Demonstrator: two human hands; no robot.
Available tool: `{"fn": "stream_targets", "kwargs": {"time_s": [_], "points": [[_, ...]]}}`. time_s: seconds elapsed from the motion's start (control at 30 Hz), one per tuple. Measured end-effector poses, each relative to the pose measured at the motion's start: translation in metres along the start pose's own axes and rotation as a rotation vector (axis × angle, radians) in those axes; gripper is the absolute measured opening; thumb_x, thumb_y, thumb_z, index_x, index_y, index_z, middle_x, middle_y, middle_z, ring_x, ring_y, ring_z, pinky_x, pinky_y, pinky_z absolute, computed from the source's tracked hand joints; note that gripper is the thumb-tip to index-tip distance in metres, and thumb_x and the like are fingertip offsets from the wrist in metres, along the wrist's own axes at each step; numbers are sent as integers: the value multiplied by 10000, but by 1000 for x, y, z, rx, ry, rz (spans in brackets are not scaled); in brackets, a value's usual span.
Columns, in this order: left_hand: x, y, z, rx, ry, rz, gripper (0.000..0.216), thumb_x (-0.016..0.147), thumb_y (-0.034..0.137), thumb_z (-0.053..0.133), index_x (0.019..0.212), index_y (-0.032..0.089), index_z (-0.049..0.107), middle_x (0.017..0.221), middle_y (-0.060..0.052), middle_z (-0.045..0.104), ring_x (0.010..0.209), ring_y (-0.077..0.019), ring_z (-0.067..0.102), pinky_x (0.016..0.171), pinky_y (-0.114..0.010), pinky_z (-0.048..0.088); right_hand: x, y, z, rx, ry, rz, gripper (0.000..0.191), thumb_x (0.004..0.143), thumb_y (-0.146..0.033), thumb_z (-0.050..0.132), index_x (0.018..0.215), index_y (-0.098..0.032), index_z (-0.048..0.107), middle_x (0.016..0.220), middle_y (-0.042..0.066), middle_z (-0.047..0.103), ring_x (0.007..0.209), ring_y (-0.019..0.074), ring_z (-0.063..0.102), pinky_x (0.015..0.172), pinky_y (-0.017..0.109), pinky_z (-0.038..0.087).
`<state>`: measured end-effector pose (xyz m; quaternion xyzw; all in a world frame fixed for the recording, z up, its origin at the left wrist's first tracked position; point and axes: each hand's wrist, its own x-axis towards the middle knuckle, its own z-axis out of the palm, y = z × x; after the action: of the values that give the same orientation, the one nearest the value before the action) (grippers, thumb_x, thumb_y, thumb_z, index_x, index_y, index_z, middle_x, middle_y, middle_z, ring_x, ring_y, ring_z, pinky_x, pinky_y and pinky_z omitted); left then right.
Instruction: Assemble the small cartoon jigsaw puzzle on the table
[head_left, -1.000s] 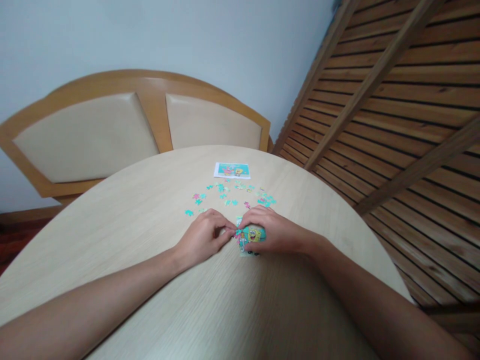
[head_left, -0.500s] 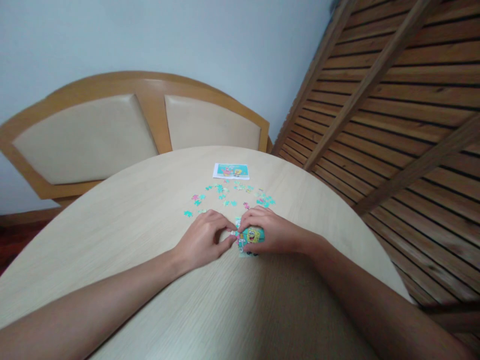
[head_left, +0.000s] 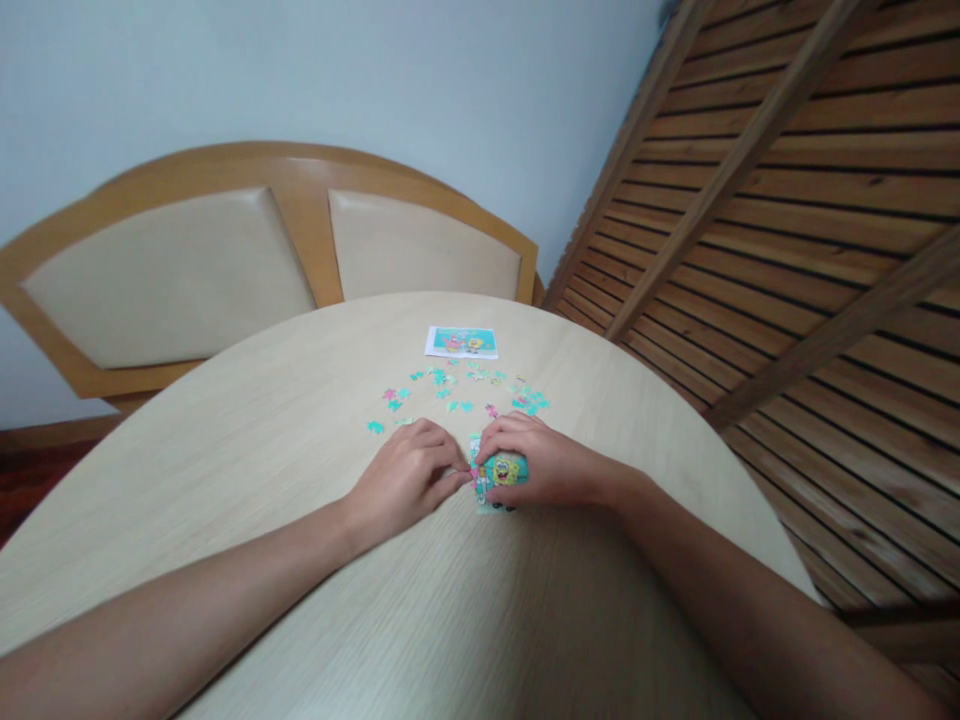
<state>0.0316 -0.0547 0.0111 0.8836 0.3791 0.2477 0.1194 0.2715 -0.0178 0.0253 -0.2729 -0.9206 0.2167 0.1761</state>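
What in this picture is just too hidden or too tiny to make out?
Head view, left hand: whether it pinches a piece; its curled fingers cover the tips.
Head view, puzzle patch: right part lies under the right hand.
Head view, loose pieces: too small to read their prints.
Head view, reference picture: too far and small for detail.

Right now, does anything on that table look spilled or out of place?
Nothing stands out: loose puzzle pieces lie scattered beyond the left hand and right hand, the picture card lies flat behind them.
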Motion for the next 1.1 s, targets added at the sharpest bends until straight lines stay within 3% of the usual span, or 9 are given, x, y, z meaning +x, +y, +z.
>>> {"fn": "stream_targets", "kwargs": {"time_s": [0.53, 0.73, 0.87, 1.1], "points": [[2, 1, -8, 32, -54, 149, 168, 984, 258, 548, 954, 215, 708, 1031, -44, 706, 1000, -219, 616, 894, -378, 490, -1, 2, 0, 3, -7, -13, 320, 760, -373, 822, 1017, -232, 696, 1100, 57, 693, 1106, 243, 615, 1073, 438, 392], [2, -12, -9, 86, 95, -49, 205, 912, 228, 564, 1093, 185, 651, 1070, -77, 691, 1031, -254, 626, 929, -438, 504, -2, 4, -3, 8, -16, -7, 303, 768, -388, 824, 1000, -234, 705, 1097, 57, 697, 1100, 242, 621, 1075, 434, 390], [0, -19, -8, 154, 93, -163, 259, 893, 280, 598, 1128, 179, 635, 1105, -90, 694, 1059, -287, 631, 953, -482, 501, -2, 6, -5, -6, -1, 10, 305, 765, -395, 828, 992, -228, 711, 1099, 61, 694, 1108, 247, 617, 1064, 422, 399], [1, -21, -4, 110, 88, -152, 216, 919, 265, 590, 1116, 207, 656, 1073, -67, 726, 1057, -281, 628, 960, -476, 492, -2, 6, -6, -15, -1, 41, 297, 755, -376, 838, 979, -226, 713, 1098, 59, 697, 1130, 254, 609, 1095, 432, 371]]}}
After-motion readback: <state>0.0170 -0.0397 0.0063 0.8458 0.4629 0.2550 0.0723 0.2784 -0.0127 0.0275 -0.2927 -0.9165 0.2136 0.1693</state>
